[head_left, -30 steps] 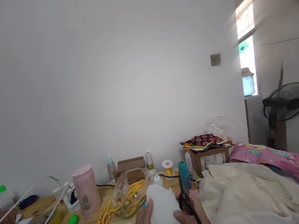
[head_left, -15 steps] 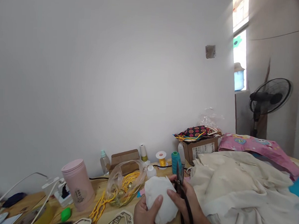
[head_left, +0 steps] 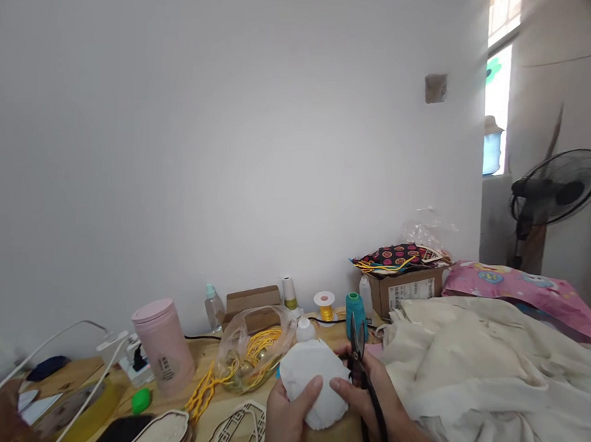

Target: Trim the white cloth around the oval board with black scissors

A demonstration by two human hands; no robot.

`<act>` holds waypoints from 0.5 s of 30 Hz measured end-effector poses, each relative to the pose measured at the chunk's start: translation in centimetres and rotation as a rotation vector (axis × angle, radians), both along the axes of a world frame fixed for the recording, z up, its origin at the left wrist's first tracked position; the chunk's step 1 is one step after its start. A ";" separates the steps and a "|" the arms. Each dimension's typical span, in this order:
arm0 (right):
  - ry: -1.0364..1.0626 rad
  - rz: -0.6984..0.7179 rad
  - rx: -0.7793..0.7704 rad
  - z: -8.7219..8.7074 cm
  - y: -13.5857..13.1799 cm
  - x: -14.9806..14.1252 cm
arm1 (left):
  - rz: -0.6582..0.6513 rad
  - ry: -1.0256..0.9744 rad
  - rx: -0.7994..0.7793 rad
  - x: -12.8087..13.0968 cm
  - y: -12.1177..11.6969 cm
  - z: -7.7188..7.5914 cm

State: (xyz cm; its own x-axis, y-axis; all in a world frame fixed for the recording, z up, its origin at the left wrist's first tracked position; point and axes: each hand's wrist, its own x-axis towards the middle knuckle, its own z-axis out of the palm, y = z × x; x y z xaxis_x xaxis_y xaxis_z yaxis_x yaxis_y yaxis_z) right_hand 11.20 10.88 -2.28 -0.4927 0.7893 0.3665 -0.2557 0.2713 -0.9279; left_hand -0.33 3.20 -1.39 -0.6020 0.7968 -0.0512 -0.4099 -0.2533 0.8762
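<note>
- Here, the white fabric piece (head_left: 310,388) sits low in the head view, raised just above the wooden table (head_left: 203,419) and pinched between both hands
- Handling — judged thin, light and limp; it should fold or crumple under a loose hold, so the edges are the place to take it, as both hands do
- Left hand (head_left: 286,424): comes up from below, thumb pressed flat on the near face of the fabric, fingers hidden behind it — closed on the fabric piece
- Right hand (head_left: 364,402): thumb pinches the fabric's right edge; the same hand carries black scissors (head_left: 365,385), handle loop hanging below the grip, blades pointing up above it and together
- Left of the grip: a clear bag of yellow cord (head_left: 254,355); right of it, a heap of cream cloth (head_left: 491,373)
</note>
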 end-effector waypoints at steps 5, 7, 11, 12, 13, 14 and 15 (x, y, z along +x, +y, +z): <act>-0.071 0.086 0.062 0.3 -0.1 0.4 | 0.100 0.205 -0.133 -0.7 -0.4 -0.1; -0.071 0.102 0.062 0.4 -0.1 0.4 | 0.076 0.173 -0.150 -0.8 -0.5 0.3; -0.046 -0.014 -0.011 0.5 0.1 0.6 | -0.032 0.088 -0.082 -0.6 -0.6 0.8; -0.043 -0.039 -0.010 0.5 0.2 0.7 | -0.056 0.100 -0.070 -0.6 -0.6 0.8; -0.045 -0.044 0.005 0.6 0.3 0.8 | -0.070 0.123 -0.068 -0.6 -0.6 0.7; -0.057 -0.022 0.030 0.7 0.3 1.0 | -0.075 0.144 -0.075 -0.7 -0.6 0.6; -0.082 0.023 0.061 0.8 0.3 1.1 | -0.076 0.163 -0.093 -0.8 -0.5 0.5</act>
